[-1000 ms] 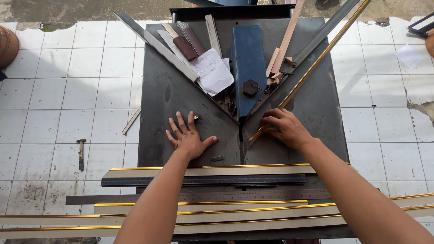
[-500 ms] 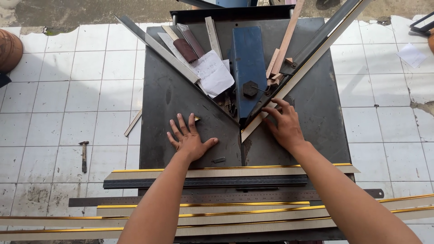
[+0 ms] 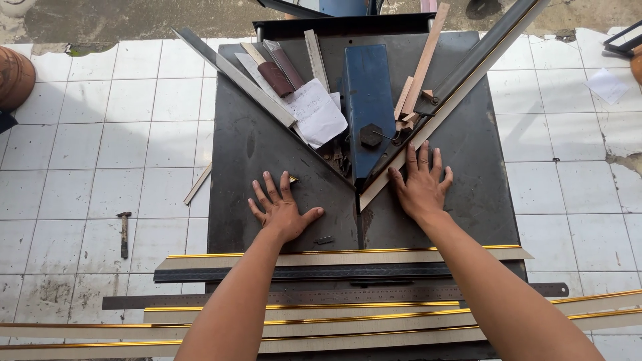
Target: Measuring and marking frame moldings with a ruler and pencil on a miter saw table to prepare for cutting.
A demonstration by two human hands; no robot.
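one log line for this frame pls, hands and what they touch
left hand: flat on dark metal table | right hand: pressing moulding strip against angled fence | hammer: on floor

A dark grey metal table [image 3: 267, 154] stands on white square floor tiles [image 3: 100, 134]; upon it, a blue steel block [image 3: 364, 93] and beige, gold-edged moulding strips [image 3: 348, 257].

A small hammer [image 3: 124, 233] is seen on the white tiled floor [image 3: 87, 154] at 9 o'clock. A brown clay pot [image 3: 15, 77] is cut off at 10 o'clock. A paper scrap [image 3: 606, 85] lies at 2 o'clock. A loose wooden stick [image 3: 198, 184] is lying beside the dark table's left edge.
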